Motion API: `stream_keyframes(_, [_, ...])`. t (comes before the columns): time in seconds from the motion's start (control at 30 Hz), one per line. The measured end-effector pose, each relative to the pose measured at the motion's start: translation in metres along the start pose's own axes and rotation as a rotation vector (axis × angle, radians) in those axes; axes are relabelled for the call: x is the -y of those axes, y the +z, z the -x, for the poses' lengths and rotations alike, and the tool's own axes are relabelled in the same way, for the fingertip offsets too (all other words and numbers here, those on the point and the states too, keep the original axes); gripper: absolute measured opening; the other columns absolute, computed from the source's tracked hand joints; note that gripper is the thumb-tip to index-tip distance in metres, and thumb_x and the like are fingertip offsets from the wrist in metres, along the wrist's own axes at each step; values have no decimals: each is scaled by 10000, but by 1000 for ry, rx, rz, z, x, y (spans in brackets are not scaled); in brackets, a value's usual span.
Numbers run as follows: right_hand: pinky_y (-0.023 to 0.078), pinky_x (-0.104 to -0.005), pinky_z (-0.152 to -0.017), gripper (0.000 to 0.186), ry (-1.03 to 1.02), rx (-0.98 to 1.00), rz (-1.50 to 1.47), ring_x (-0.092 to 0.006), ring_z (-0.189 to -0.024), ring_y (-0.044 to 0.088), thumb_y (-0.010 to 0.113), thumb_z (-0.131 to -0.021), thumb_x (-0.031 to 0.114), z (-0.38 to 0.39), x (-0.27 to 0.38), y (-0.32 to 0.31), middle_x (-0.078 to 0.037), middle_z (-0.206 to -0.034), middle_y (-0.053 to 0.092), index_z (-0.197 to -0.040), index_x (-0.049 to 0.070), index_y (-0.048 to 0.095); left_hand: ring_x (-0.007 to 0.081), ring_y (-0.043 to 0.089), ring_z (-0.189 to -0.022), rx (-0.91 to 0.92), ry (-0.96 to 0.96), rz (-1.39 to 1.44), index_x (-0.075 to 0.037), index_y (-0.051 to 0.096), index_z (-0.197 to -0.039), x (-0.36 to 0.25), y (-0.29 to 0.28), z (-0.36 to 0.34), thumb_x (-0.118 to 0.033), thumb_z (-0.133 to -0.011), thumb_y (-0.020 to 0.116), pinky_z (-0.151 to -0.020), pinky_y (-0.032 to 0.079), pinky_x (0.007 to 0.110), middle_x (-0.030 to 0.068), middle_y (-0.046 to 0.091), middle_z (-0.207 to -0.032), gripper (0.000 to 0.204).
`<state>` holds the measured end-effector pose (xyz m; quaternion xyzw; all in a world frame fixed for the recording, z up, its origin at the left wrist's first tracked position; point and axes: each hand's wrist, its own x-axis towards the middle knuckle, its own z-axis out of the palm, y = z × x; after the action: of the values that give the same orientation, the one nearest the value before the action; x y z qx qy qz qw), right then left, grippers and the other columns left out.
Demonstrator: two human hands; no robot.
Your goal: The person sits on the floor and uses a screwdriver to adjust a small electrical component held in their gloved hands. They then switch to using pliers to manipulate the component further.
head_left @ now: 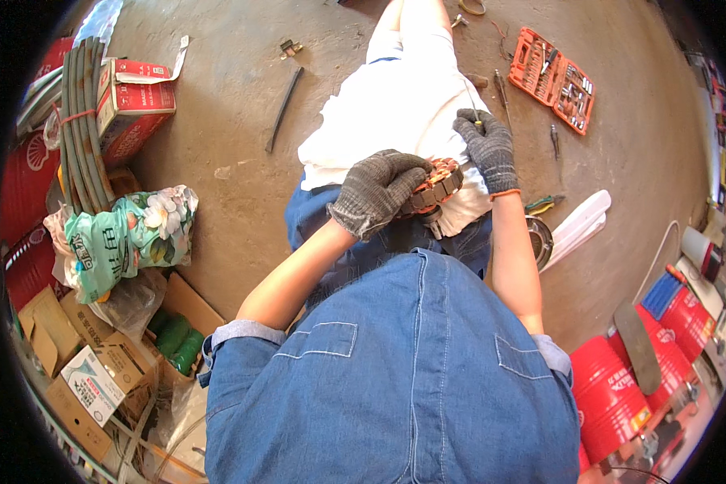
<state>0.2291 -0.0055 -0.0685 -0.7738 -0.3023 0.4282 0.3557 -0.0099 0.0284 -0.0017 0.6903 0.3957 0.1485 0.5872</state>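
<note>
My left hand [381, 194], in a dark grey knit glove, is closed on a motor stator [440, 187] with copper windings and a ring of dark metal. The stator is over my lap, partly covered by my fingers. In my gloved right hand [487, 147] is a thin screwdriver [472, 98], its shaft pointing away from me; the palm hides most of its handle. A white cloth [363, 121] lies across my legs beneath both hands. Below the stator a small dark cylindrical part [432, 219] shows, and I cannot tell whether it is attached.
On the floor at far right lies an opened orange socket set case [552, 79]. Pliers [544, 203] and a round metal part [540, 242] are beside my right forearm. A black hose piece [284, 109] lies left. Cardboard boxes [133, 109] and red drums [609, 395] line the sides.
</note>
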Motion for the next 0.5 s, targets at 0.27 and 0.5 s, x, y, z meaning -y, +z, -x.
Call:
stream_keyframes(0.27, [515,-324,-872,521,11,-18,139,-176,-966,635,736,-875,220,22,11,-25,-167,-1157,666,-1305,-22,567,196,620,-1043,77,12,280,-15,686,-1154,15,-11,11,-163,-956,599,-954,483,352,107,684,-1104,262])
stream_keyframes(0.5, [494,-222,-730,381,-62,-95,33,-66,-803,573,697,-893,104,75,23,-29,-40,-989,664,-1249,-1,606,182,599,-1056,124,-101,440,-19,673,-1192,6,-23,18,-200,-963,612,-958,479,343,90,661,-1139,298])
